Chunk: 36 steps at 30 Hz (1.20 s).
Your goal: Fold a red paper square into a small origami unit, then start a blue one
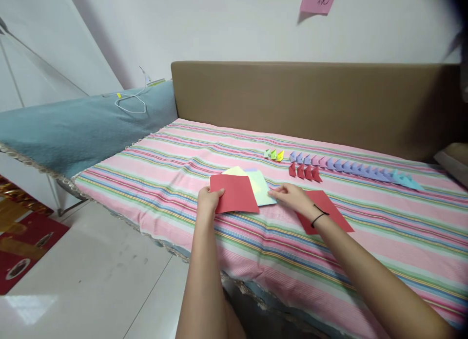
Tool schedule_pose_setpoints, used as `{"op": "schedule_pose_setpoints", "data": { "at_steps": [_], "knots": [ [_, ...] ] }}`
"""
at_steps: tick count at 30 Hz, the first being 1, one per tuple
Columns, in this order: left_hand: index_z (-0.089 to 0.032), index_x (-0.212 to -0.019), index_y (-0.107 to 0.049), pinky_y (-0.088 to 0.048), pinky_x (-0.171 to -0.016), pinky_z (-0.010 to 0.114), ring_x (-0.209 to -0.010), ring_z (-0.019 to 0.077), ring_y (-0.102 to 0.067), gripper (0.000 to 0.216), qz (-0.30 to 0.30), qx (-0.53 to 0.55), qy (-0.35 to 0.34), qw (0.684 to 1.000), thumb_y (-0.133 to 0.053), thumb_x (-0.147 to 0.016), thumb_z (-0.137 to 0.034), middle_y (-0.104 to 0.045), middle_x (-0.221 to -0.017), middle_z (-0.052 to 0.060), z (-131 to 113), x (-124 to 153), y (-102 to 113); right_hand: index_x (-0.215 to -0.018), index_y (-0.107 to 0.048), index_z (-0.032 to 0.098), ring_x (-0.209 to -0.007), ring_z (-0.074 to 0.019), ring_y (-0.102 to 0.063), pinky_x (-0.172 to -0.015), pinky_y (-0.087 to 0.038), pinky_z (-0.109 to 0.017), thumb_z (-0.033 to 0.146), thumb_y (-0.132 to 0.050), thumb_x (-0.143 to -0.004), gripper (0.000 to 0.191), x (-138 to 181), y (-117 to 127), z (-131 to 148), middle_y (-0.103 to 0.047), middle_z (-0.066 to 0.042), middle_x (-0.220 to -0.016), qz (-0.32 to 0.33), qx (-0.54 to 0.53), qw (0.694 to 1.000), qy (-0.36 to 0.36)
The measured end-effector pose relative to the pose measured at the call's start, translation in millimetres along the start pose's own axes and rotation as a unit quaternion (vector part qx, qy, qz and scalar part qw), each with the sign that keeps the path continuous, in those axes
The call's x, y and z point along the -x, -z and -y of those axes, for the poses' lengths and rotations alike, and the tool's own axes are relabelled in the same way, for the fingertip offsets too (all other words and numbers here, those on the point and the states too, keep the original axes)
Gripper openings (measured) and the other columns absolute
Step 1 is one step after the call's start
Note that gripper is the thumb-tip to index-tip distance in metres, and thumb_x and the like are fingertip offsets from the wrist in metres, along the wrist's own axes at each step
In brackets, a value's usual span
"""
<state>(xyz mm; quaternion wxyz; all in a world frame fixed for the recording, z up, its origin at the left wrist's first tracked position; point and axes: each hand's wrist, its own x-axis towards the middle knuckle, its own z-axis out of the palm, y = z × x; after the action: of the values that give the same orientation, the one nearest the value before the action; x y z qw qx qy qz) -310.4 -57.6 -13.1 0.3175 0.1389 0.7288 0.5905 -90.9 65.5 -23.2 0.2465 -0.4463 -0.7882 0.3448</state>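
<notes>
My left hand (210,199) grips a red sheet of paper (236,194) by its left edge, thumb on top. Under and beyond it, pale yellow paper (235,171) and light green paper (260,188) fan out. My right hand (292,196) pinches the right corner of the light green paper between thumb and fingers. Beneath my right wrist, which wears a thin black band, another red sheet (327,211) lies flat on the striped cloth. Beyond the hands stand small folded red paper pieces (304,172) in a short row.
Behind them runs a long row of purple, pink and blue folded pieces (343,167), with green and yellow ones (274,155) to its left. A pink striped cloth (164,183) covers the seat. A brown backrest (310,105) rises behind; a white cable (131,110) lies on the blue armrest (84,129).
</notes>
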Motion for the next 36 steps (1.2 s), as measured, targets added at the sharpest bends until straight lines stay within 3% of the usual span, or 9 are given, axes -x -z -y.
{"op": "schedule_pose_setpoints", "data": {
  "at_steps": [5,10,14,18,20,24,27,32,36],
  "knots": [
    [-0.017,-0.078,-0.061,-0.049,-0.072,0.036,-0.086,0.0299,-0.066,0.033,-0.031,-0.064,-0.027,0.997,-0.078,-0.050,-0.015,-0.070,-0.080,0.011,3,-4,-1,-0.055,-0.057,0.017,-0.051,-0.0153,-0.059,-0.045,-0.041,-0.024,0.044,-0.064,-0.069,0.032,15,-1,-14,-0.064,-0.005,-0.054,0.078,-0.081,0.991,-0.067],
    [-0.017,-0.086,-0.062,-0.048,-0.069,0.034,-0.082,0.0281,-0.066,0.032,-0.024,-0.105,-0.057,0.993,-0.075,-0.057,-0.021,-0.070,-0.085,0.011,6,-7,-2,-0.061,-0.056,0.017,-0.054,-0.0164,-0.064,-0.042,-0.043,-0.023,0.035,-0.066,-0.067,0.021,18,-3,-7,-0.069,-0.008,-0.060,0.057,-0.127,0.987,-0.082],
    [-0.018,-0.080,-0.062,-0.047,-0.068,0.032,-0.080,0.0259,-0.066,0.022,-0.011,-0.131,-0.080,0.988,-0.071,-0.063,-0.026,-0.070,-0.085,0.010,6,-7,-6,-0.075,-0.060,0.018,-0.052,-0.0166,-0.060,-0.047,-0.045,-0.027,0.026,-0.064,-0.068,0.012,16,3,8,-0.067,-0.004,-0.058,0.003,-0.089,0.995,-0.037],
    [-0.019,-0.082,-0.059,-0.046,-0.073,0.033,-0.089,0.0274,-0.065,0.021,-0.026,-0.161,-0.096,0.982,-0.069,-0.066,-0.029,-0.070,-0.091,0.013,7,-6,-13,-0.087,-0.066,0.020,-0.071,-0.0206,-0.064,-0.069,-0.046,-0.032,0.016,-0.062,-0.068,0.020,16,13,37,-0.070,-0.002,-0.071,-0.028,-0.012,0.998,0.052],
    [-0.018,-0.085,-0.058,-0.045,-0.076,0.035,-0.094,0.0293,-0.063,0.022,-0.036,-0.180,-0.099,0.978,-0.067,-0.068,-0.029,-0.068,-0.096,0.016,7,-5,-16,-0.093,-0.067,0.021,-0.078,-0.0239,-0.064,-0.073,-0.045,-0.035,0.014,-0.057,-0.072,0.025,16,18,53,-0.070,-0.004,-0.076,-0.050,0.040,0.993,0.094],
    [-0.016,-0.093,-0.057,-0.044,-0.079,0.037,-0.099,0.0309,-0.062,0.024,-0.041,-0.213,-0.102,0.971,-0.064,-0.071,-0.025,-0.066,-0.103,0.019,8,-3,-20,-0.106,-0.064,0.018,-0.083,-0.0252,-0.064,-0.067,-0.046,-0.034,0.014,-0.045,-0.083,0.031,17,30,74,-0.070,-0.009,-0.099,-0.146,0.220,0.937,0.227],
    [-0.015,-0.099,-0.056,-0.044,-0.079,0.034,-0.100,0.0284,-0.062,0.024,-0.042,-0.225,-0.108,0.967,-0.058,-0.076,-0.022,-0.066,-0.105,0.017,7,-2,-22,-0.107,-0.061,0.018,-0.080,-0.0223,-0.064,-0.067,-0.047,-0.033,0.013,-0.043,-0.084,0.030,16,44,77,-0.069,-0.009,-0.099,-0.218,0.224,0.912,0.267],
    [-0.012,-0.109,-0.055,-0.045,-0.081,0.033,-0.101,0.0259,-0.062,0.030,-0.034,-0.242,-0.132,0.961,-0.053,-0.081,-0.022,-0.066,-0.109,0.016,4,0,-30,-0.103,-0.062,0.017,-0.073,-0.0185,-0.064,-0.067,-0.049,-0.031,0.014,-0.046,-0.082,0.027,17,72,75,-0.067,-0.007,-0.089,-0.281,0.172,0.901,0.281],
    [-0.013,-0.108,-0.056,-0.043,-0.086,0.033,-0.104,0.0250,-0.059,0.031,-0.029,-0.267,-0.174,0.947,-0.057,-0.078,-0.022,-0.065,-0.109,0.014,3,4,-36,-0.101,-0.064,0.019,-0.069,-0.0182,-0.065,-0.062,-0.051,-0.031,0.020,-0.046,-0.082,0.026,26,100,57,-0.066,-0.007,-0.092,-0.370,0.092,0.901,0.206]
  ]
}}
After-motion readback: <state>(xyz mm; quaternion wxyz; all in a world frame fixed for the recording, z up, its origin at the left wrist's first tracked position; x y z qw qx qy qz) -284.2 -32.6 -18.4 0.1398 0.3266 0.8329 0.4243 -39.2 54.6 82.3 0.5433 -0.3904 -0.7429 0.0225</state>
